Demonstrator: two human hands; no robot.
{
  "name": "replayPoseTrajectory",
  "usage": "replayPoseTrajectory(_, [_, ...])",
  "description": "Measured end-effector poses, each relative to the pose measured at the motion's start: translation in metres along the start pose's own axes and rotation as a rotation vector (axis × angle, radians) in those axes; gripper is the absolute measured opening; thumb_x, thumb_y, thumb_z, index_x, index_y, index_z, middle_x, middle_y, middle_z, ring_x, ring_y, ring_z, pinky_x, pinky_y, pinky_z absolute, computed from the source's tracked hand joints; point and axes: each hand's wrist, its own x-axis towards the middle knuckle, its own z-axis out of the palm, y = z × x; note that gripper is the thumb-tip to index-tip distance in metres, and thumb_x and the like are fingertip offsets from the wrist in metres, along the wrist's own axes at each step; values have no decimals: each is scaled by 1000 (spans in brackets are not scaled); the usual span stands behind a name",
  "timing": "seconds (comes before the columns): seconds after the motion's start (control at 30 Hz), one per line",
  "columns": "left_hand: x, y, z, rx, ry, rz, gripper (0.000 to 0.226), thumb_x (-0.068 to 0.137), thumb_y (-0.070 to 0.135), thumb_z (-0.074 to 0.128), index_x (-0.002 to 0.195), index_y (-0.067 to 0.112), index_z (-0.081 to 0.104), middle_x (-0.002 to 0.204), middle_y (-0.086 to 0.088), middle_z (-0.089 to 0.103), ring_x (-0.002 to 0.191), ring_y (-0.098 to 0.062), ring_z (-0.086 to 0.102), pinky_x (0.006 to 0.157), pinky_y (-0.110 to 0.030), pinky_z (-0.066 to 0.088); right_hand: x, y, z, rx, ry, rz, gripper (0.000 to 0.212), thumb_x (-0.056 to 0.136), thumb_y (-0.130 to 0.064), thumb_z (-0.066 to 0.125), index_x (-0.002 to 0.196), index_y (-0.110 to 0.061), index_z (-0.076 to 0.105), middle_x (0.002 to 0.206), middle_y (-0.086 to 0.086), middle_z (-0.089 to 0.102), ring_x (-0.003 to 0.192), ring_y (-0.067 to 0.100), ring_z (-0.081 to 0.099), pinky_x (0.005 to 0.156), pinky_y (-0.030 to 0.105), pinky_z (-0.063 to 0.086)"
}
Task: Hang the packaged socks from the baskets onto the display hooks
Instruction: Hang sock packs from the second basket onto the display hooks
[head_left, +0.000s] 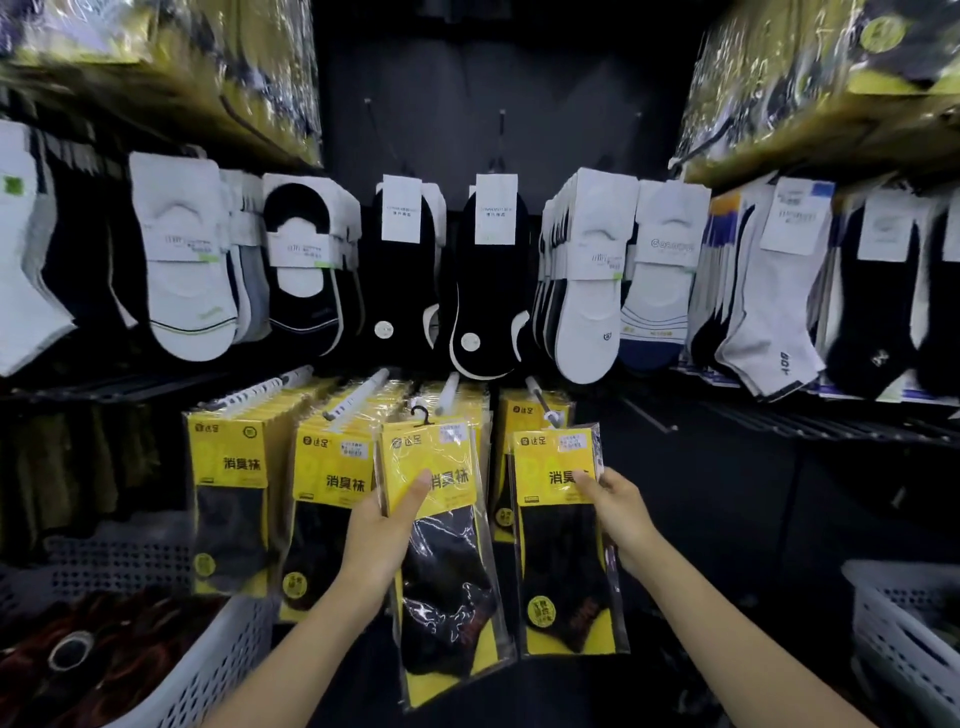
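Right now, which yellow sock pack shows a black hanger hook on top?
The pack held by the left hand; no other pack shows its hanger.

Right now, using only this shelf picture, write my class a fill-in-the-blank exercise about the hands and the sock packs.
The left hand grips a sock pack with a ____ card.
The hanger atop that pack is coloured ____.
The right hand grips another pack, to the ____ of the first.
Missing words: yellow; black; right.
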Motion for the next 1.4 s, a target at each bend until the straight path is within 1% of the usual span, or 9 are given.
replayPoseTrajectory(0.17, [-1,-4,8,-36,-28,-27,43,88,34,63,100,-7,59,81,4,61,71,6,63,50,-4,41,12,14,5,78,89,91,13,94,-23,58,98,-12,63,103,8,69,93,18,65,77,27,51])
replayPoseTrajectory(0.27, [-4,-7,10,-64,-48,-43,28,86,32,65,102,9,68,66,12,71,63,12,63,49,0,41,11,21,6,12,237,39,11,95,-17,56,105,-12,58,114,10,63,95,15,59,78,24,46])
replayPoseTrajectory(0.37, [-7,-12,13,-78,-74,-60,21,83,34,68,101,22,69,82,15,72,71,10,66,52,-1,43,-2,24,7,-10,297,-18,22,95,-17,57,116,-11,54,120,5,57,104,14,53,81,21,43])
replayPoseTrajectory(0.63, [-18,-12,44,-81,-87,-82,24,73,34,79,92,29,65,94,4,73,92,-13,67,78,-28,52,-56,9,36,-7,-99,-154,18,92,-31,60,106,-22,64,102,0,69,93,14,65,73,19,51])
replayPoseTrajectory(0.87, [-25,-13,49,-82,-105,-74,25,74,46,72,90,28,67,71,18,72,73,0,68,58,-13,49,-62,10,29,91,-68,-146,16,88,-25,65,98,-13,65,97,8,71,79,15,67,61,21,52])
replayPoseTrajectory(1.0, [-21,-14,38,-59,-93,-24,36,90,47,49,102,19,68,55,17,63,55,4,59,53,-8,42,-55,18,16,184,-7,-37,14,93,-21,59,101,-10,63,98,8,74,93,24,70,84,38,56])
replayPoseTrajectory(1.07, [-16,-14,30,-56,-47,15,36,93,43,48,106,15,68,76,1,72,80,-12,68,66,-17,46,-49,19,7,197,67,-11,12,95,-17,56,98,-7,62,99,13,73,97,31,68,93,47,52])
replayPoseTrajectory(1.17, [-9,-11,20,-54,45,83,49,93,39,50,103,-6,64,79,-26,58,85,-38,60,57,-22,44,-39,15,-5,182,144,-24,8,96,-15,54,95,-9,60,101,13,72,98,30,67,93,47,52])
replayPoseTrajectory(1.4, [-1,-10,9,-7,66,110,53,96,35,49,87,-17,42,32,15,41,35,3,44,40,-8,34,-7,-4,0,-12,121,-193,5,96,-18,55,97,-18,60,96,-1,71,90,11,67,79,26,53])
